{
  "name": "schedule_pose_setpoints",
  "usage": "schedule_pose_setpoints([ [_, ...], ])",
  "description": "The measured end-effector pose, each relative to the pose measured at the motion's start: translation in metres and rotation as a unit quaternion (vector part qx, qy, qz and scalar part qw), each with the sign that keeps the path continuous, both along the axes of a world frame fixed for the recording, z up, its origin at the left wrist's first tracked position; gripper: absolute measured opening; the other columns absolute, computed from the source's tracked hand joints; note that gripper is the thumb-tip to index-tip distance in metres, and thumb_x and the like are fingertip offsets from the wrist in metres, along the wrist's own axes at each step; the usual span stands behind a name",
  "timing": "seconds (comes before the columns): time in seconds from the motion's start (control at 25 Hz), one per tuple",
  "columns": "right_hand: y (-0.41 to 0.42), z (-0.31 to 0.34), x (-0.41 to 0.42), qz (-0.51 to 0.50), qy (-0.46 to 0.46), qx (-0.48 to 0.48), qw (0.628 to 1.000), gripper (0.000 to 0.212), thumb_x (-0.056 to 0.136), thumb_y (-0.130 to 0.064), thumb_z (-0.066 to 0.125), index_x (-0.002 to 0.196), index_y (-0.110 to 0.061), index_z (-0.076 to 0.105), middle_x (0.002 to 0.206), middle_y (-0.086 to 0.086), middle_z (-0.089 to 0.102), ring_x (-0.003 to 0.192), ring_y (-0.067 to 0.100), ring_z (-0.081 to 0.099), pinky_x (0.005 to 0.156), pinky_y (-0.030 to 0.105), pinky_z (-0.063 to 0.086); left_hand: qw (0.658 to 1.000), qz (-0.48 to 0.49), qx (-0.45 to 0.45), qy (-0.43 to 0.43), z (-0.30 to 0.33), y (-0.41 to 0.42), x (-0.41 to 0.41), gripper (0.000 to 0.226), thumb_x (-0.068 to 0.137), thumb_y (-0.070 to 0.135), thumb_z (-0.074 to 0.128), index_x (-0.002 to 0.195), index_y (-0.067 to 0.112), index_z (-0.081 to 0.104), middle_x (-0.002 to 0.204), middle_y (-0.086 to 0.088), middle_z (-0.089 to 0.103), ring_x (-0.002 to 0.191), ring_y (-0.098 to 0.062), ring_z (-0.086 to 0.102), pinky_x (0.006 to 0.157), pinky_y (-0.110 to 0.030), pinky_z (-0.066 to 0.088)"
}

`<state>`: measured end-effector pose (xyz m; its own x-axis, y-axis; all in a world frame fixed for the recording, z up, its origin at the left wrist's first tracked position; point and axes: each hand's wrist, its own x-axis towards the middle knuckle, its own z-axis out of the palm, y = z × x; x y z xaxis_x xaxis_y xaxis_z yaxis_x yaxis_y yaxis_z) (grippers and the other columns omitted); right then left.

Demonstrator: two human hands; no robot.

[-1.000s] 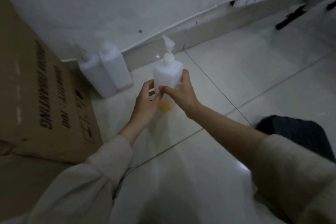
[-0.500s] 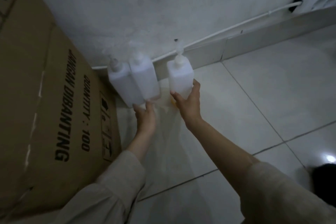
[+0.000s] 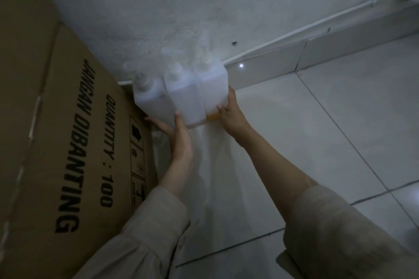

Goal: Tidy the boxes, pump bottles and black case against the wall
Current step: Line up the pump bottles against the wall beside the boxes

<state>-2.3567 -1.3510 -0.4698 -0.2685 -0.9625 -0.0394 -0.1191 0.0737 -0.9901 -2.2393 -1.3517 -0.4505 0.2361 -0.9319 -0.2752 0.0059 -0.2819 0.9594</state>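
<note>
Nearest, two pale sleeves reaching forward over the tiled floor. Just beyond, left hand laid flat with fingers straight and spread, fingertips touching the lower fronts of the left pump bottle and the middle pump bottle; probably there to steady the row and nudge it back. Right hand cupped round the outer lower corner of the right pump bottle, thumb on its front, fingers on its far side, seemingly pressing it sideways against its neighbour. Between both hands, three translucent white bottles standing upright, touching side by side; a little amber liquid at the bottom of the right one. Pump heads blurred, direction not clear. Left of the left hand, a large cardboard box printed "QUANTITY : 100", just beside the left bottle, closing that end of the row. Beyond the fingertips, skirting board and wall, the bottles near or against them; contact hidden. Along the wall, a white cable conduit. No black case in view.
</note>
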Motion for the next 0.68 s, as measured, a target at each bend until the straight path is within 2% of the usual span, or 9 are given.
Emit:
schedule_pose_setpoints([
  [0.08, 0.000, 0.000, -0.001, 0.037, 0.019, -0.001, 0.999, 0.071, 0.082, -0.028, 0.041, 0.144, -0.006, 0.015, 0.148, 0.012, 0.030, 0.127, 0.014, 0.033, 0.105, 0.029, 0.028, 0.996, 0.032, 0.006, -0.079, 0.010, 0.005, -0.004, 0.076, 0.095, 0.033, 0.039, 0.145, 0.022, -0.017, 0.158, -0.009, 0.001, 0.142, -0.025, 0.019, 0.113, -0.032, 0.019],
  [0.16, 0.000, 0.002, -0.003, 0.069, 0.030, 0.010, 0.997, 0.065, 0.088, -0.023, 0.045, 0.144, -0.007, 0.015, 0.148, 0.011, 0.029, 0.124, 0.011, 0.031, 0.101, 0.023, 0.026, 0.988, 0.072, -0.042, -0.132, 0.014, 0.004, -0.002, 0.080, 0.092, 0.030, 0.044, 0.146, 0.017, -0.014, 0.158, -0.010, -0.005, 0.146, -0.024, 0.006, 0.117, -0.035, 0.010],
  [0.28, 0.002, 0.005, -0.001, 0.011, 0.060, 0.002, 0.998, 0.053, 0.091, -0.004, 0.044, 0.141, -0.008, 0.024, 0.139, 0.016, 0.040, 0.123, 0.022, 0.040, 0.095, 0.023, 0.033, 0.977, 0.087, -0.110, -0.163, 0.016, 0.001, 0.002, 0.086, 0.083, 0.031, 0.047, 0.146, 0.015, -0.010, 0.158, -0.012, -0.007, 0.146, -0.024, -0.003, 0.119, -0.042, 0.003],
  [0.4, 0.006, 0.015, 0.011, -0.018, 0.072, -0.003, 0.997, 0.055, 0.088, -0.002, 0.045, 0.139, -0.009, 0.025, 0.134, 0.018, 0.041, 0.121, 0.029, 0.042, 0.092, 0.029, 0.036, 0.968, 0.071, -0.123, -0.207, 0.025, 0.006, -0.001, 0.082, 0.089, 0.024, 0.048, 0.146, 0.009, -0.008, 0.156, -0.014, -0.012, 0.146, -0.027, -0.008, 0.119, -0.042, 0.001],
  [0.48, 0.006, 0.024, 0.011, 0.043, 0.074, 0.039, 0.996, 0.062, 0.088, 0.000, 0.043, 0.143, -0.013, 0.018, 0.141, 0.015, 0.037, 0.127, 0.028, 0.039, 0.094, 0.028, 0.033, 0.967, 0.071, -0.131, -0.207, 0.030, 0.008, -0.002, 0.078, 0.090, 0.019, 0.048, 0.146, 0.007, -0.004, 0.156, -0.015, -0.012, 0.145, -0.026, -0.005, 0.118, -0.029, -0.001],
  [0.6, 0.008, 0.036, -0.001, 0.106, 0.122, 0.074, 0.984, 0.064, 0.091, -0.001, 0.040, 0.146, -0.015, 0.011, 0.151, 0.011, 0.029, 0.137, 0.028, 0.031, 0.109, 0.035, 0.028, 0.962, 0.090, -0.140, -0.218, 0.033, 0.008, 0.002, 0.075, 0.085, 0.010, 0.050, 0.147, 0.005, 0.007, 0.152, -0.020, -0.002, 0.141, -0.031, 0.008, 0.095, 0.006, -0.007],
  [0.64, 0.012, 0.040, -0.005, 0.112, 0.147, 0.086, 0.979, 0.062, 0.093, -0.003, 0.040, 0.147, -0.015, 0.013, 0.152, 0.010, 0.027, 0.139, 0.027, 0.028, 0.110, 0.036, 0.025, 0.960, 0.094, -0.145, -0.220, 0.034, 0.009, 0.003, 0.075, 0.084, 0.008, 0.050, 0.147, 0.004, 0.010, 0.151, -0.021, 0.002, 0.139, -0.033, 0.011, 0.089, 0.010, -0.007],
  [0.68, 0.018, 0.042, -0.010, 0.116, 0.171, 0.104, 0.973, 0.058, 0.094, -0.006, 0.040, 0.147, -0.014, 0.015, 0.153, 0.010, 0.026, 0.139, 0.027, 0.028, 0.111, 0.036, 0.025, 0.961, 0.092, -0.143, -0.220, 0.035, 0.012, 0.003, 0.074, 0.084, 0.008, 0.050, 0.146, 0.003, 0.010, 0.150, -0.021, 0.004, 0.138, -0.033, 0.013, 0.090, 0.011, -0.005],
])
